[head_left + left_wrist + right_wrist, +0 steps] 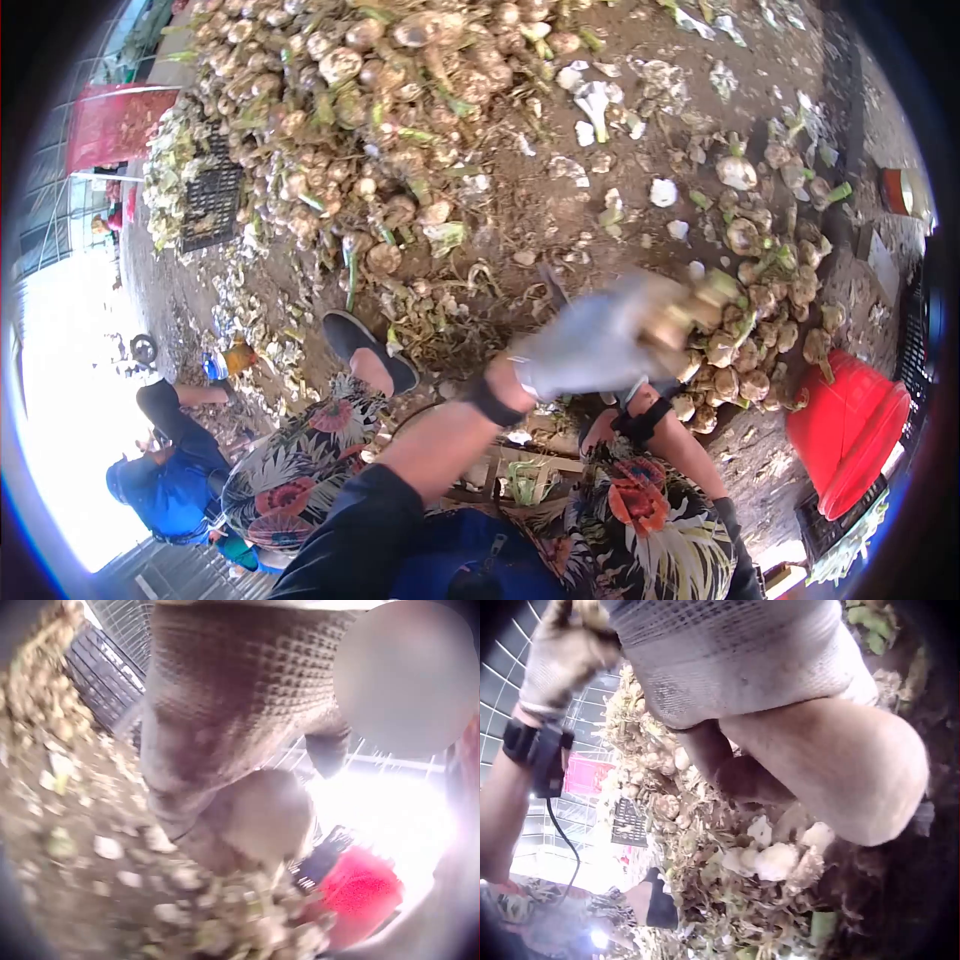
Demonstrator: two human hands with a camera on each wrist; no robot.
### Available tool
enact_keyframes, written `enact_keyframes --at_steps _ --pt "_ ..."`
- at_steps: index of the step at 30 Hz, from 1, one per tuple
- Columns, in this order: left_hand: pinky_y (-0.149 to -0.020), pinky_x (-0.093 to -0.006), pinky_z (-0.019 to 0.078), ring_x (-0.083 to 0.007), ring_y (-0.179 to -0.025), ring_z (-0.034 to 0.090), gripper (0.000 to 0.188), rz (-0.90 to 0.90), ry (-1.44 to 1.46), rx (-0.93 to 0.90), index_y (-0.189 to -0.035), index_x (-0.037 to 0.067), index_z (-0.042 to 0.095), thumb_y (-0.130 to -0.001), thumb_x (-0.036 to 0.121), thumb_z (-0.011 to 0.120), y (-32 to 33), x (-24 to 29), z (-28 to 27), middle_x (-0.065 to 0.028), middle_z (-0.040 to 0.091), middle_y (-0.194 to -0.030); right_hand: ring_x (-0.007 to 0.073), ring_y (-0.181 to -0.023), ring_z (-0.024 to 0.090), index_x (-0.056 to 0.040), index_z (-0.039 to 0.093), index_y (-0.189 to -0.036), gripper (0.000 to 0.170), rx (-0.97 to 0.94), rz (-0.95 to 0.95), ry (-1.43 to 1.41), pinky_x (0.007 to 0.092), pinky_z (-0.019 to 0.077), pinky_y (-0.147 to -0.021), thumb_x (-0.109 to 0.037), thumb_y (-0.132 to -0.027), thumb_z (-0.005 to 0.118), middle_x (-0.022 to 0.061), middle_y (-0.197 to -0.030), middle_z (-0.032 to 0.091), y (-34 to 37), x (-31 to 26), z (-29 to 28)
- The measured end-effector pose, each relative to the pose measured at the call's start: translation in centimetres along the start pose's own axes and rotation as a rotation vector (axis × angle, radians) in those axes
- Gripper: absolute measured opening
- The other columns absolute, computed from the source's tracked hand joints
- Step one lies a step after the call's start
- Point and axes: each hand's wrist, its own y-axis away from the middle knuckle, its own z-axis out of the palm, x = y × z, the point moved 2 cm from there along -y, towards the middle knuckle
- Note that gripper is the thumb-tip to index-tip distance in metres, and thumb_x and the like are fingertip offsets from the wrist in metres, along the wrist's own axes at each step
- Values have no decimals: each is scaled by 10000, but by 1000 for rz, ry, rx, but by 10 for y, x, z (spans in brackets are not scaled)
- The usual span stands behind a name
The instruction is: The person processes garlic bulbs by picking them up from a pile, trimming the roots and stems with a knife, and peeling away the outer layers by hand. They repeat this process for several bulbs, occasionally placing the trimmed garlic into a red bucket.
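My left hand, in a pale knitted glove, reaches across to the right and is blurred. Its fingers curl round a garlic bulb with a greenish stem, held over the near end of a heap of trimmed bulbs. In the right wrist view the same left hand shows raised at the upper left. My right hand, also gloved, has its bare thumb stretched over curled fingers. I cannot tell what it holds. A dark pointed blade shape juts out past the left hand.
A large pile of garlic spreads over the dirt floor ahead. Peelings lie round my shoe. On the right a red bucket lies tipped by a black crate. Another person in blue sits at the left.
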Motion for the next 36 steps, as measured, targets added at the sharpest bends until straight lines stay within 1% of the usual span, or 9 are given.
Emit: enact_keyframes --at_steps 2,6,8,9,11,20,30,34,36 --pt "-888 -392 550 -303 -1064 653 571 319 79 129 -1324 53 541 -810 144 772 -2 -1 34 -202 564 -1306 235 -659 674 13 724 -929 284 -18 397 -336 362 537 -640 -229 -789 771 86 -744 715 -3 8 -8" --pt "-702 -303 587 -171 -821 708 463 -124 -184 560 -1294 39 560 -843 29 663 48 -49 -54 -86 720 -963 122 -515 580 -8 708 -854 142 -151 1210 -846 286 462 -488 -139 -824 753 43 -670 670 -50 -23 -91" --pt "-723 -335 569 -210 -793 679 522 -854 -215 827 -1299 -21 526 -836 143 701 86 -71 -117 -136 678 -932 93 -513 549 -23 690 -822 94 18 1135 -885 271 424 -470 -100 -824 744 11 -653 644 -35 -10 -84" --pt "-798 -424 555 -266 -895 668 542 -749 -679 943 -1306 -2 514 -848 224 696 122 -128 -147 -193 622 -1119 93 -513 549 -23 690 -822 94 15 1142 -887 271 424 -470 -100 -824 744 11 -653 644 -38 -15 -89" --pt "-881 -479 525 -374 -1046 642 611 -1002 -800 671 -1315 53 516 -808 328 717 155 -169 -184 -216 556 -1265 78 -543 542 -26 690 -841 76 -14 1315 -950 265 407 -490 -79 -822 741 9 -669 640 -48 -24 -103" --pt "-821 -372 558 -277 -924 687 514 -731 -510 605 -1061 47 673 -716 379 860 136 -140 -116 -110 681 -1077 89 -621 583 -18 714 -995 148 -60 1159 -988 260 458 -550 -91 -867 730 0 -775 671 -66 -33 -98" --pt "-920 -327 522 -160 -1099 595 834 -236 95 363 -1431 -48 321 -799 121 838 72 -88 -2 -122 597 -1216 111 -665 607 -2 702 -1044 197 232 1076 -1388 267 503 -616 -158 -927 727 21 -791 669 -99 -49 -125" --pt "-915 -296 521 -155 -1032 627 724 -419 393 395 -1365 -50 414 -767 51 808 66 -97 -7 -89 641 -1136 156 -689 666 -36 699 -1083 269 3 1113 -1121 307 529 -588 -215 -892 760 47 -844 704 -94 -57 -147" --pt "-926 -316 525 -170 -1040 637 718 -378 112 365 -1361 -45 426 -772 81 819 65 -100 -12 -103 641 -1161 248 -744 713 -80 696 -1089 333 14 559 -132 352 556 -622 -198 -797 804 100 -938 724 -90 -60 -152"
